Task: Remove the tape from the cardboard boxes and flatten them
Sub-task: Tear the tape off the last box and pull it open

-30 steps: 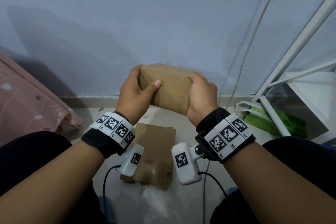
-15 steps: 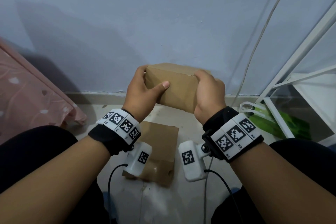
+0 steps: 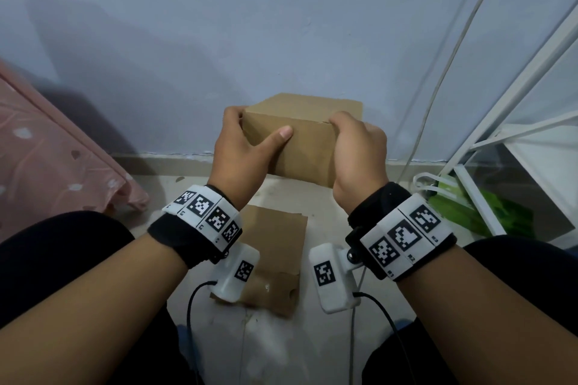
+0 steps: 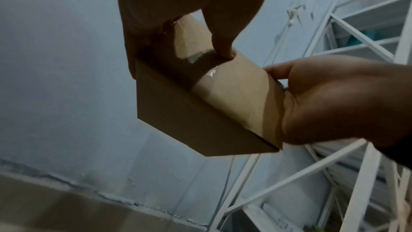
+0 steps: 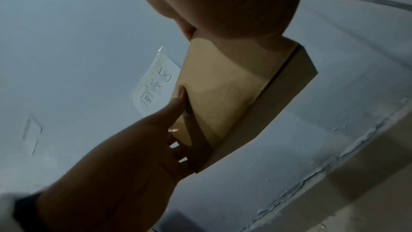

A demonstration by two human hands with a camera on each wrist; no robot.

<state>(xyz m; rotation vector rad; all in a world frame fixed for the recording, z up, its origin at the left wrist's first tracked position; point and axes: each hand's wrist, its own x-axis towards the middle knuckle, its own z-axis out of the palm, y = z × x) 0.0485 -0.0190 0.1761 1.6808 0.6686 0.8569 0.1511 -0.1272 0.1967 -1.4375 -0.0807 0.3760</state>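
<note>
I hold a small brown cardboard box (image 3: 308, 147) in the air in front of the wall, between both hands. My left hand (image 3: 247, 147) grips its left end, thumb lying across the near face and fingers wrapped behind. My right hand (image 3: 356, 153) grips the right end from above, fingers curled over the top edge. In the left wrist view, clear glossy tape (image 4: 223, 85) runs along a side of the box (image 4: 200, 108). The right wrist view shows the box (image 5: 225, 94) with my left thumb pressed on its edge.
A flattened cardboard box (image 3: 275, 256) lies on the floor between my knees. A white metal rack (image 3: 516, 122) stands at the right with a green bag (image 3: 488, 212) at its foot. Pink fabric (image 3: 47, 147) hangs at the left. A thin cable (image 3: 444, 72) runs down the wall.
Both hands have lifted the box slightly and tipped it so more of its top shows. Their grips are the same.
</note>
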